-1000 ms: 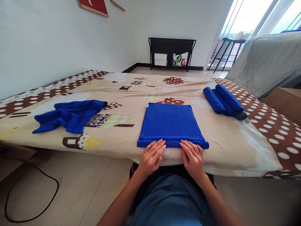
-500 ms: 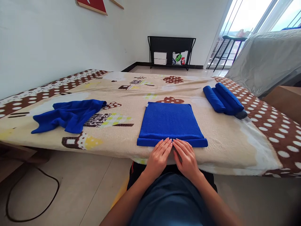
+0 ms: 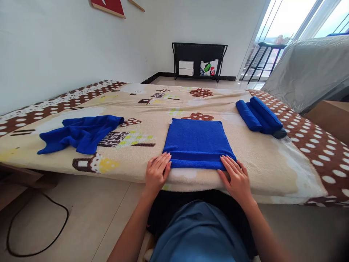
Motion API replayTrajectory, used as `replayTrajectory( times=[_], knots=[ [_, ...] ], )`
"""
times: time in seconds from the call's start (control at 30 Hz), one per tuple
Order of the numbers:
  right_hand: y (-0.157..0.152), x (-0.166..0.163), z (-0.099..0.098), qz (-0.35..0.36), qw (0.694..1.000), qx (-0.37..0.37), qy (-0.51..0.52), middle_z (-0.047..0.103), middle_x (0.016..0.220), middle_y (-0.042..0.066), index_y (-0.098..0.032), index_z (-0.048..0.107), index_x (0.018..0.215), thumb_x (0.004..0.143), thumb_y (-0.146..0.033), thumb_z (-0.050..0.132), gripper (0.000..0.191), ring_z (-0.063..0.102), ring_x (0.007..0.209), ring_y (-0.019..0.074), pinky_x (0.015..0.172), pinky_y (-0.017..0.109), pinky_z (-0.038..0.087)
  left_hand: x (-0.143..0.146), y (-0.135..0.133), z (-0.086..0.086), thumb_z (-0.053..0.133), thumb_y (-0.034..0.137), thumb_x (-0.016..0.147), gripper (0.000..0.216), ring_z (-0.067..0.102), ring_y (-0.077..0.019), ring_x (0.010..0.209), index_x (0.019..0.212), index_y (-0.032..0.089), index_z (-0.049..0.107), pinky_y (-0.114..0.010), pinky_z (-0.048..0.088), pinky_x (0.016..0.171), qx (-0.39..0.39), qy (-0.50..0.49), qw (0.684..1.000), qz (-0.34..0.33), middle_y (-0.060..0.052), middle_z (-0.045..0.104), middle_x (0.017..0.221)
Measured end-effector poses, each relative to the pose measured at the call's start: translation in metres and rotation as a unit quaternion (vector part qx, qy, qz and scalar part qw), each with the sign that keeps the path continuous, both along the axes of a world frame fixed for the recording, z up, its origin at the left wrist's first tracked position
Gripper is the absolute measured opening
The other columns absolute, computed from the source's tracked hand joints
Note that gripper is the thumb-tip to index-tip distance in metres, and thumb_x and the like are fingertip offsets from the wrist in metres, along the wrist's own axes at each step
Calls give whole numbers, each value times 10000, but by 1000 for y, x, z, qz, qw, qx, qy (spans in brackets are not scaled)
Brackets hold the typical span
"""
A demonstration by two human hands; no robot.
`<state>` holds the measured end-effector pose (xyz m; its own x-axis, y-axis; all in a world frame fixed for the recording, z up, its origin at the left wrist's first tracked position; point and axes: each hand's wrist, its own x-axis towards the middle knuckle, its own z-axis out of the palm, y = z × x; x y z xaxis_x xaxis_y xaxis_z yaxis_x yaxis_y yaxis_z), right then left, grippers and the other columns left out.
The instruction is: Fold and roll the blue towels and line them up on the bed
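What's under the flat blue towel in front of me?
The blanket lies under the towel and shows on all sides. The part beneath the towel is covered, so anything there can't be seen. The left hand and right hand touch its rolled near edge.

Two hands (image 3: 157, 174) (image 3: 237, 179), two loose towels (image 3: 197, 140) (image 3: 80, 133), two rolls (image 3: 247, 116) (image 3: 266, 114)

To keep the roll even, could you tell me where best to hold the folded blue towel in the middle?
Take the rolled near edge of the folded blue towel at its two ends, coming from the bed's near side. That edge is a raised ridge across the width; the rest lies flat on the blanket.
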<state>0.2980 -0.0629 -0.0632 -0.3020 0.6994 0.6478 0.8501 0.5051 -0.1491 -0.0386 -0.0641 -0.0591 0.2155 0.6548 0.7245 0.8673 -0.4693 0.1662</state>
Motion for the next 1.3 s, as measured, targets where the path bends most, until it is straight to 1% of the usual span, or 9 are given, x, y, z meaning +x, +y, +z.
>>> replayTrajectory(
  times=[0.1,0.27,0.43,0.5,0.63,0.8,1.03,1.17,1.3],
  knots=[
    [1,17,2,15,999,-26,-10,519,1479,38,-275,393,1517,986,-350,544,557,505,1362,238,1149,458,340,-14,-1,4,516,162,979,398,596,-232,1278,1357,274,571,-446,384,1074,-22,15,999,-20,-43,658,1347],
    [4,43,5,51,995,-82,29,539,1463,36,-277,463,1456,971,-365,551,500,500,1365,237,1128,451,389,-28,-7,23,570,250,959,457,514,-229,1361,1409,256,491,-433,381,1100,-129,21,988,-81,-64,586,1435],
    [9,59,4,73,986,-120,90,568,1430,23,-289,573,1308,964,-363,563,352,533,1323,226,1110,444,420,-36,-10,31,500,246,984,342,484,-221,1381,1324,260,529,-443,371,1126,-177,-10,979,-99,-62,588,1427],
    [10,61,3,62,986,-125,97,561,1435,27,-293,593,1288,969,-371,552,330,547,1299,232,1090,451,435,-37,-10,30,480,264,992,306,471,-238,1389,1289,259,554,-462,359,1133,-179,-9,980,-90,-74,576,1436],
    [12,60,1,40,987,-118,102,585,1401,43,-283,627,1241,970,-402,542,309,574,1249,253,1055,467,457,-36,-12,29,474,287,995,264,421,-271,1407,1239,266,573,-491,320,1134,-174,9,984,-38,-90,525,1466],
    [15,58,1,28,988,-111,102,609,1366,45,-274,633,1198,974,-418,531,286,587,1213,251,1041,460,463,-30,-13,30,483,288,986,218,397,-303,1393,1179,250,579,-501,317,1107,-183,18,983,2,-113,488,1473],
    [12,61,7,36,986,-145,69,552,1431,41,-280,589,1249,951,-480,560,360,548,1256,258,1045,462,444,-30,-13,31,453,304,1008,158,337,-296,1422,1121,250,549,-509,292,1101,-215,2,976,-10,-100,427,1517],
    [12,59,7,27,984,-149,94,579,1398,29,-278,601,1184,995,-448,486,279,560,1232,237,1043,445,436,-32,-14,34,474,313,1001,171,332,-293,1429,1138,251,554,-513,283,1118,-221,1,975,-23,-96,425,1522],
    [14,57,5,20,985,-140,99,598,1372,45,-262,608,1127,990,-450,498,257,573,1204,244,1028,447,437,-32,-15,35,519,353,978,216,353,-308,1418,1162,256,579,-517,298,1127,-209,-1,978,-19,-97,434,1518]
  ],
)
